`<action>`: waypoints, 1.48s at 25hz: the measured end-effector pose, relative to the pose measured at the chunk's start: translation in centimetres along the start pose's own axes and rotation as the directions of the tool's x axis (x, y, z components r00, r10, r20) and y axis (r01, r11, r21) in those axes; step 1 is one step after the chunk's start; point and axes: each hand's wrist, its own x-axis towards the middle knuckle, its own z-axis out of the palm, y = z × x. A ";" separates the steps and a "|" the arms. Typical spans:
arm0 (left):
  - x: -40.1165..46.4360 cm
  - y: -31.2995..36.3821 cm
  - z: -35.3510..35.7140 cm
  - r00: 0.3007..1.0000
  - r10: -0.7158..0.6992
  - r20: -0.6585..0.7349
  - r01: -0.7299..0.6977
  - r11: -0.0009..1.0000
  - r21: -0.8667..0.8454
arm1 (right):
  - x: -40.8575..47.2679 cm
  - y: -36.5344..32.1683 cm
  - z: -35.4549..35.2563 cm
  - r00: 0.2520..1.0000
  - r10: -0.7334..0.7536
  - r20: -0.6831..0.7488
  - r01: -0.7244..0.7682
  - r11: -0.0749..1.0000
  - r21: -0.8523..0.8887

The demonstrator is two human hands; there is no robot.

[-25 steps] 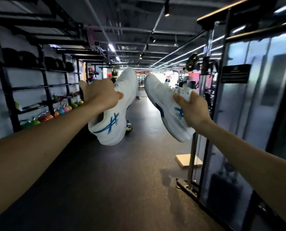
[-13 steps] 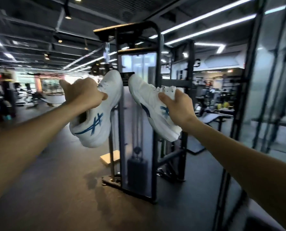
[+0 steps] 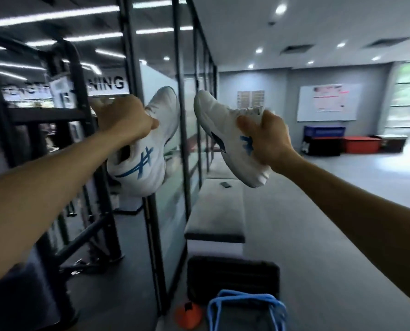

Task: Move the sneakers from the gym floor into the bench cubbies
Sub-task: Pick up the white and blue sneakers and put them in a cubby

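Observation:
I carry two white sneakers with blue stripes at chest height, one in each hand. My left hand (image 3: 125,119) grips the left sneaker (image 3: 151,149) by its collar, toe pointing up and away. My right hand (image 3: 265,137) grips the right sneaker (image 3: 220,130) around its laces and side, toe tilted up to the left. A long grey padded bench (image 3: 217,211) runs along the glass wall below and ahead of the shoes. Its cubbies are not visible from here.
A glass partition with black frames (image 3: 182,139) stands on the left, with a black rack (image 3: 63,144) behind it. A dark bag with blue straps (image 3: 244,309) and an orange object (image 3: 188,315) lie near my feet. Red, blue and black boxes (image 3: 357,143) sit at the far wall under a whiteboard (image 3: 328,102).
My view has swung right, from the weight machine to the glass wall and the bench. Both hands still hold the sneakers in the same pose.

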 end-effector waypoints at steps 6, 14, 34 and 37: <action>4.2 20.3 8.5 0.979 0.203 0.013 -0.197 0.964 -0.178 | 5.5 12.1 -13.2 0.972 0.046 -0.229 -0.088 0.980 -0.177; 9.6 47.4 18.1 0.911 0.401 -0.101 -0.407 0.827 -0.387 | 14.8 25.6 -28.6 0.909 -0.029 -0.416 -0.176 0.877 -0.446; 19.6 101.8 36.5 0.898 0.423 -0.118 -0.425 0.768 -0.480 | 44.6 64.6 -57.7 0.891 -0.057 -0.450 -0.201 0.840 -0.504; 23.1 109.0 41.4 0.898 0.421 -0.129 -0.428 0.765 -0.481 | 50.7 71.9 -59.0 0.893 -0.077 -0.442 -0.183 0.837 -0.516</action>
